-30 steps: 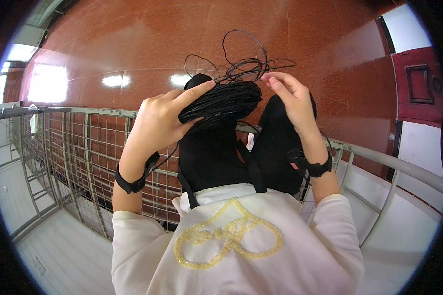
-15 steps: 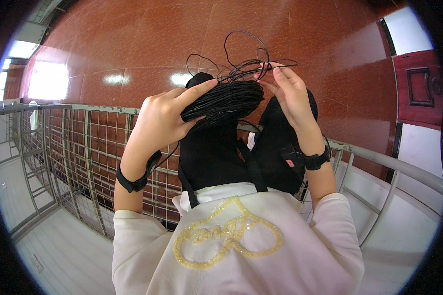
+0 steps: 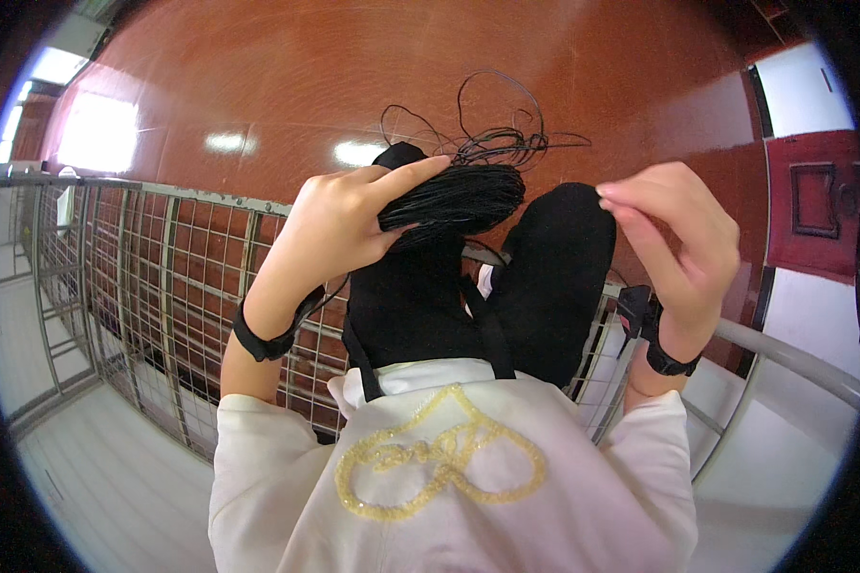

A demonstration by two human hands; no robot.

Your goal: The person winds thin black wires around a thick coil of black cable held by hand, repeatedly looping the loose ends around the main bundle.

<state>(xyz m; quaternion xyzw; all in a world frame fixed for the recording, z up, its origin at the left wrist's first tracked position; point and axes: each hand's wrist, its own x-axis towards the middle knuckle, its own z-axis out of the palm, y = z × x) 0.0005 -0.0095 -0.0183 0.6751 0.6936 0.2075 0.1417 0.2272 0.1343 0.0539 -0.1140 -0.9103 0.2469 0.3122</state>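
Note:
A thick hank of thin black cord (image 3: 463, 202) rests over my left thigh. My left hand (image 3: 346, 215) is closed round its left end, the thumb beneath and the forefinger along the top. Loose loops of cord (image 3: 497, 143) stick out beyond the hank's far side. Off to the right, apart from the hank, my right hand (image 3: 683, 224) is raised over the right knee with thumb and forefinger tips pinched together. What they hold, if anything, is too small to make out. Both wrists carry black straps.
I sit on a metal frame with a wire grid (image 3: 201, 277) on the left and a grey rail (image 3: 793, 358) on the right. Glossy reddish-brown floor tiles (image 3: 621, 86) spread ahead. A dark red door (image 3: 812, 205) stands at the far right.
My right hand has left the cord loops and swung right, its fingers drawing into a pinch. The loops have settled slightly right. My left hand keeps its grip on the hank.

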